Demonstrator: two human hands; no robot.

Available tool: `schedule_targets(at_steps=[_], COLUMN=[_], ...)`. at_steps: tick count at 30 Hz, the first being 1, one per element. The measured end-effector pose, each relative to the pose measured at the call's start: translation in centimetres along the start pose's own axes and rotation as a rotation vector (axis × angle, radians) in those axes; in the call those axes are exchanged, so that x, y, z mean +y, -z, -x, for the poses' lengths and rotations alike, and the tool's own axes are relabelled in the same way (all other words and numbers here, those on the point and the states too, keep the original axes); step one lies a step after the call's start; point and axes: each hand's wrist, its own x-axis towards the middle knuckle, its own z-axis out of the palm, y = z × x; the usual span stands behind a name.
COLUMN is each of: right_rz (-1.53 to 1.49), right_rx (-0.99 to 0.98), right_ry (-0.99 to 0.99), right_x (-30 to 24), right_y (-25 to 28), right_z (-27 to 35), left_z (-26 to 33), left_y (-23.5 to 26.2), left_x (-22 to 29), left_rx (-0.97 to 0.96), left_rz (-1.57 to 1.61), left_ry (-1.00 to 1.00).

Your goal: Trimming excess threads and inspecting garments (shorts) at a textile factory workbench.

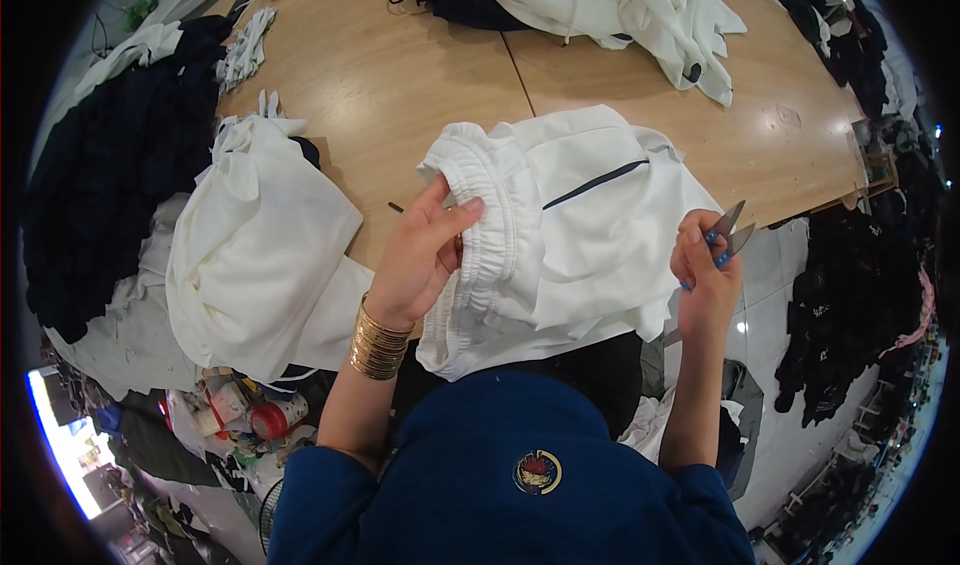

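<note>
White trousers (600, 235) with a gathered elastic waistband and a dark stripe along one pocket lie across the table's near edge and my lap. My left hand (425, 255), gold bangles on its wrist, grips the waistband (490, 215), thumb outside and fingers partly hidden within the opening. At the garment's right side, my right hand (708, 265) is closed around small thread snips (727, 237) with blue grips. Their two blades point up and away, spread apart, and do not touch the cloth.
A wooden table (400, 75) spreads ahead. White garments (630, 5) are heaped at its far side, and another white garment pile (250, 245) sits left beside dark clothing (130, 175). Black clothes (850, 295) lie on the right. A red-lidded jar (270, 420) stands below left.
</note>
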Motion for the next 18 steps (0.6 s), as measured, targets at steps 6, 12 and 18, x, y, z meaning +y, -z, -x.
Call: schedule_targets(at_steps=[6, 12, 18], right_rz=[0.446, 0.357, 0.18], right_rx=[-0.085, -0.283, -0.245], right_ry=[-0.042, -0.273, -0.282], right_x=[1.9, 4.4, 4.5], right_y=[-2.1, -4.2, -6.3], right_z=[1.5, 2.9, 3.2], left_z=[-0.4, 1.0, 1.7], left_y=[2.2, -0.3, -0.5], left_x=[-2.7, -3.9, -3.7], left_rx=[-0.133, -0.001, -0.103], left_rz=[-0.772, -0.39, -0.559], left_ry=[-0.094, -0.128, -0.348])
